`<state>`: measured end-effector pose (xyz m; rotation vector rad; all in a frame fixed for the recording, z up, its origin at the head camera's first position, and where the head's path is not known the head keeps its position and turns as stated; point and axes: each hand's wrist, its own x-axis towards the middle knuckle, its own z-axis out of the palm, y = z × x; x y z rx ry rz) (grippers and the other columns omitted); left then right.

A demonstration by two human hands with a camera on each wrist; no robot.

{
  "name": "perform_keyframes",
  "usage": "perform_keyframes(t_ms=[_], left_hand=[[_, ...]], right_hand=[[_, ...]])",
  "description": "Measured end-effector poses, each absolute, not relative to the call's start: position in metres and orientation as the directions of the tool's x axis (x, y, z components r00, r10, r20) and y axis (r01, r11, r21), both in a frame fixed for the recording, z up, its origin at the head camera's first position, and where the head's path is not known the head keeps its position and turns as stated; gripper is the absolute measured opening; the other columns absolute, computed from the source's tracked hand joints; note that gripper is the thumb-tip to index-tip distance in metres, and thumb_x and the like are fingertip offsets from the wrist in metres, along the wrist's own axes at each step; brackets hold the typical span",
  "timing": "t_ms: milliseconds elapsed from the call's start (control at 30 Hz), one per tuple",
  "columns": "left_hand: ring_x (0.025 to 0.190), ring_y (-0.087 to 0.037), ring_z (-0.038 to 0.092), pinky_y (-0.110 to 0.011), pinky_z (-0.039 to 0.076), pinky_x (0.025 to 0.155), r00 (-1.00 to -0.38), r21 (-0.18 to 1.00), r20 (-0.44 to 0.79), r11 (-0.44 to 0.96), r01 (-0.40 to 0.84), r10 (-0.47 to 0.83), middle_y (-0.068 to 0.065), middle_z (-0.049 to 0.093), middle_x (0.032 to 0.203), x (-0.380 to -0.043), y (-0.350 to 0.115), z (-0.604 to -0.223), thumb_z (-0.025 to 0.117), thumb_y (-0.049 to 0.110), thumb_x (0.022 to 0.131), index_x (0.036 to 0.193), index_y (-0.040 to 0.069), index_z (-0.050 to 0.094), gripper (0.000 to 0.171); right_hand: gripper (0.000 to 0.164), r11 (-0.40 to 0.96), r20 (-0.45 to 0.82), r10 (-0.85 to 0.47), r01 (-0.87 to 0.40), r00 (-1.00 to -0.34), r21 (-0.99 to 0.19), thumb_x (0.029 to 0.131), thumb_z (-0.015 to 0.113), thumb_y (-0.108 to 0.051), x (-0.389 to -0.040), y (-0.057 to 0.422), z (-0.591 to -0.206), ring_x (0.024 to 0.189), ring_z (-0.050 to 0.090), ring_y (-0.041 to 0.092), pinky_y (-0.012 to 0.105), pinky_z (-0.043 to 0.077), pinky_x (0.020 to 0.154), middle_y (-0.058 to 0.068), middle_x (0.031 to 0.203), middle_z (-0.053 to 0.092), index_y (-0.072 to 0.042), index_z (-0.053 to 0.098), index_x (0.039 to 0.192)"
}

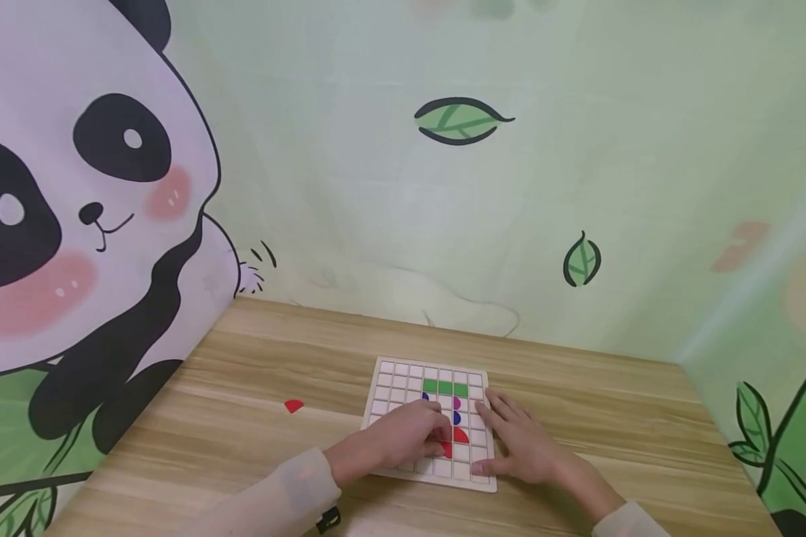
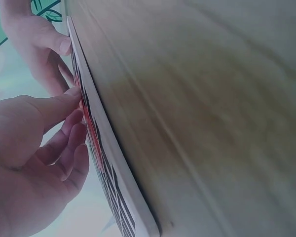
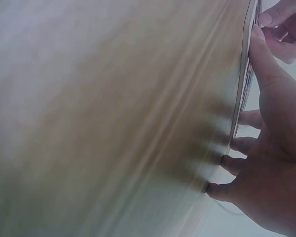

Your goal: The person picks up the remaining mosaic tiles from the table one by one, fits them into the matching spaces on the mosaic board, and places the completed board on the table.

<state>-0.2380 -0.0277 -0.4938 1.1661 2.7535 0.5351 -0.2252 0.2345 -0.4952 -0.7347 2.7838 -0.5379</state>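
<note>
A white gridded board [image 1: 425, 475] lies flat on the table. My left hand [image 1: 406, 436] reaches over its middle, thumb and fingers bent down to pinch at a red piece [image 1: 447, 450]; the fingertips hide part of it. Beside that piece sits a red quarter-circle piece [image 1: 460, 435]. In the left wrist view, the left thumb [image 2: 69, 98] touches the red area on the board's surface. My right hand [image 1: 527, 444] rests along the board's right edge, fingers spread and thumb on the grid. In the right wrist view, its fingertips [image 3: 231, 164] reach past the edge.
Green squares [image 1: 445, 388] form a row near the board's far side. Below them are a magenta piece [image 1: 457, 403] and a blue piece [image 1: 457, 418]. A loose red piece [image 1: 294, 406] lies left of the board on the wooden table [image 1: 242, 373]. A printed backdrop [image 1: 349, 186] rises behind.
</note>
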Motion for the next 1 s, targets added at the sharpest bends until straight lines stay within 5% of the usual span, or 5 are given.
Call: perform_keyframes(t_ms=[433,733,1000], left_hand=[[0.09,-0.005,0.057,-0.022,0.053,0.082,-0.759,0.46,0.068,0.655,0.6,0.647,0.012,0.063,0.1,-0.242,-0.054,-0.491,0.082,0.026,0.096,0.108,0.02,0.077,0.014],[0.099,-0.019,0.064,-0.039,0.057,0.087,-0.885,0.562,0.086,0.712,0.422,0.457,-0.001,0.066,0.109,-0.255,-0.129,-0.479,0.081,0.018,0.095,0.118,0.008,0.073,0.026],[0.102,-0.024,0.065,-0.046,0.057,0.09,-0.925,0.507,0.12,0.779,0.368,0.359,-0.008,0.068,0.11,-0.258,-0.201,-0.479,0.082,0.017,0.094,0.125,0.0,0.069,0.037]], right_hand=[[0.108,0.808,-0.11,-0.515,-0.438,-0.85,-0.395,0.088,0.075,-0.069,-0.224,0.233,-0.495,0.16,0.01,0.047,0.073,0.014,0.121,0.018,0.175,0.015,-0.008,0.032,0.166],[0.107,0.815,-0.114,-0.505,-0.429,-0.855,-0.39,0.088,0.073,-0.07,-0.226,0.234,-0.495,0.16,0.008,0.045,0.073,0.013,0.122,0.015,0.176,0.013,-0.01,0.031,0.167],[0.108,0.822,-0.129,-0.496,-0.417,-0.859,-0.388,0.087,0.074,-0.071,-0.225,0.234,-0.496,0.161,0.008,0.044,0.073,0.014,0.122,0.015,0.176,0.014,-0.011,0.032,0.167]])
